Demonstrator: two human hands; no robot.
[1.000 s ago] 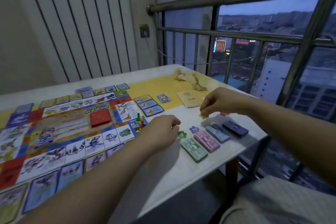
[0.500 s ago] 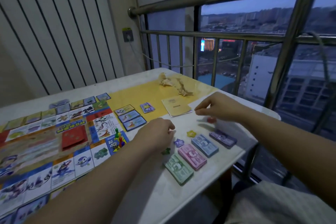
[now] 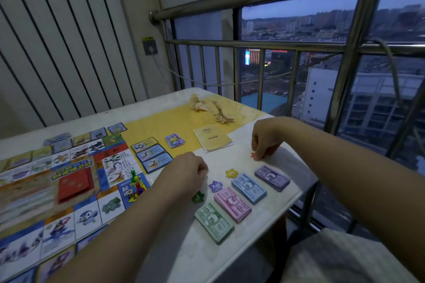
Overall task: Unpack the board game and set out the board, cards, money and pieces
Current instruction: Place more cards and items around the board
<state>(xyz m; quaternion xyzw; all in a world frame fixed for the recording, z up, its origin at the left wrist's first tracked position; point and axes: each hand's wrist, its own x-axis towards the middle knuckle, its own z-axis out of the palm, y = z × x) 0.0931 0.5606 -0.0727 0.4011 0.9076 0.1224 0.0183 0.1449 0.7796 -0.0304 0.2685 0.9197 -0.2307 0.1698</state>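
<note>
On the right end of the bench (image 3: 271, 213), the right hand (image 3: 264, 142) has its fingers bunched downward. They pinch a red token (image 3: 253, 156) against the surface, just beyond the purple money stack (image 3: 272, 178). A second ago the same fingers held the yellow star (image 3: 231, 173). That star now lies flat just beyond the blue stack (image 3: 249, 188), and the hand has been at the red piece since half a second ago. The left hand (image 3: 186, 172) has stayed a loose fist by the right edge of the board (image 3: 69, 202). The green star (image 3: 198, 197) lies just beside its wrist and the purple star (image 3: 215, 186) a little further right. The pink stack (image 3: 232, 204) and green stack (image 3: 213, 225) continue the row toward the person (the camera has also turned right, so less of the board shows).

The fingertips cover most of the red token, so its shape cannot be read. Whether the left fist encloses anything cannot be told. The left forearm hides the board's near right edge, and the frame cuts the board off at the left and bottom. The pawns (image 3: 135, 181) stand on a corner square. Three cards (image 3: 151, 153) lie beyond the left hand.
</note>
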